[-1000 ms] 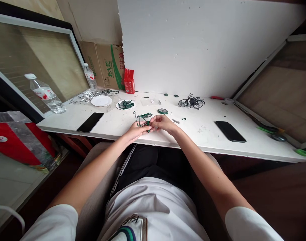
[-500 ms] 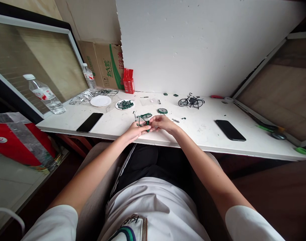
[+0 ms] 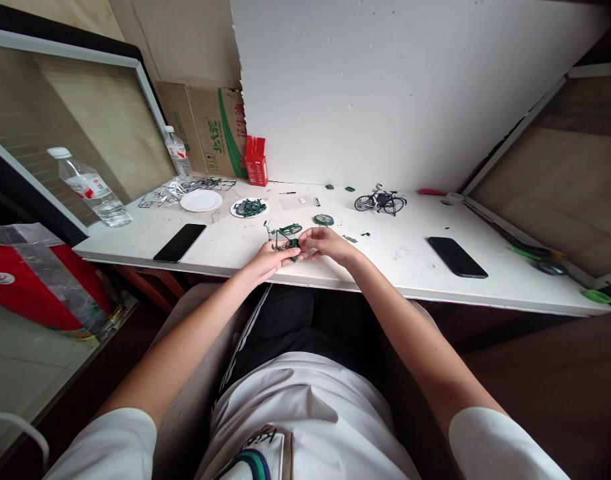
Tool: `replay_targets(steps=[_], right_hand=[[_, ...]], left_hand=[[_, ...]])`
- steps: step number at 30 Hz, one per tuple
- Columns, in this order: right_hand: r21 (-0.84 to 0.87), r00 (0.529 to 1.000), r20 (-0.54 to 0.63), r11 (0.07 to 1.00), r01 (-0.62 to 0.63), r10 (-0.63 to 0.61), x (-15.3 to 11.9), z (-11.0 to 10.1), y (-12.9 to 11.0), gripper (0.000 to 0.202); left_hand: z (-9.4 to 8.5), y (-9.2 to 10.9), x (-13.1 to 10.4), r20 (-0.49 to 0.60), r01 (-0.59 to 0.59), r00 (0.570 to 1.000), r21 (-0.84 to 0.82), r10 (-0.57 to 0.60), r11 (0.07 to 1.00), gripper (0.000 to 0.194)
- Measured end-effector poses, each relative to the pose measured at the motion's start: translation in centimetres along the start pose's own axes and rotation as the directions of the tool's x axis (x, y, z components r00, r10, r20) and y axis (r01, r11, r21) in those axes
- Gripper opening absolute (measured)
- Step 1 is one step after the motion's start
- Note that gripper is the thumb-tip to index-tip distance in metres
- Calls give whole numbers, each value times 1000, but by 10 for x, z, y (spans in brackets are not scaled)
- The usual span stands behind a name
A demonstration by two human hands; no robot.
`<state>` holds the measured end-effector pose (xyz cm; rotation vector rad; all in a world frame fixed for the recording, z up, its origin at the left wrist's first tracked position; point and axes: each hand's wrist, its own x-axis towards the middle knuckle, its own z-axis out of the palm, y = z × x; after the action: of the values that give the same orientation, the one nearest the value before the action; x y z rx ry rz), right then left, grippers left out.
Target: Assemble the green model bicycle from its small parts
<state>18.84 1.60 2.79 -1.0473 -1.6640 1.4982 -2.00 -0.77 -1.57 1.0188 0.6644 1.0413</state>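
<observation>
At the desk's front edge, my left hand [image 3: 267,260] is closed around a partly built green model bicycle [image 3: 284,231]. Its handlebar and one wheel point away from me, and part of the frame is hidden by my fingers. My right hand [image 3: 326,241] meets it from the other side, thumb and fingers bent in against a dark green part. What exactly those fingertips pinch is too small to make out. Just beyond lies a loose green wheel [image 3: 323,219]. A small grey piece [image 3: 350,239] and a tiny dark green piece [image 3: 365,234] lie right of my right hand.
A finished black model bicycle [image 3: 380,200] stands at the back. Green parts fill a white plate [image 3: 234,212], beside another plate [image 3: 201,200]. Phones lie left [image 3: 180,243] and right [image 3: 457,257]. Water bottles [image 3: 93,190], a red box [image 3: 256,162] and a cardboard carton [image 3: 205,130] stand left.
The right fingertips have shifted slightly on the model, and both hands have moved a touch left in view. The view itself has turned a little; the model stays held.
</observation>
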Motion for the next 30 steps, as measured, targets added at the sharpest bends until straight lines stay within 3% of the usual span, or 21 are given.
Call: replay_targets(steps=[4, 7, 10, 13, 17, 21, 26, 30], right_hand=[[-230, 980, -156, 969, 86, -124, 1, -21, 1, 28], [-597, 935, -210, 795, 108, -285, 0, -40, 6, 18], [-755, 929, -170, 649, 91, -328, -1, -54, 11, 9], [-782, 946, -123, 616, 93, -298, -1, -59, 12, 13], [-811, 918, -173, 580, 74, -358, 0, -57, 9, 25], [-824, 925, -151, 562, 77, -348, -3, -62, 1, 38], [-853, 961, -203, 516, -80, -186, -8, -89, -2, 23], [-820, 983, -124, 572, -25, -135, -4, -100, 0, 17]], left_hand=[[-1, 1, -1, -39, 19, 999, -3, -20, 1000, 26], [-1, 2, -2, -55, 26, 998, -24, -27, 999, 24], [0, 2, -1, -68, 37, 997, -41, -39, 998, 24], [0, 2, -1, -78, 41, 996, -54, -45, 998, 24], [-2, 7, -2, -78, 48, 996, -54, -52, 997, 25], [-4, 19, -5, -129, 8, 992, -53, -14, 999, 22], [-2, 29, -3, -162, 14, 987, -49, -22, 999, 20], [1, 26, 4, -129, 28, 991, -54, -35, 998, 22]])
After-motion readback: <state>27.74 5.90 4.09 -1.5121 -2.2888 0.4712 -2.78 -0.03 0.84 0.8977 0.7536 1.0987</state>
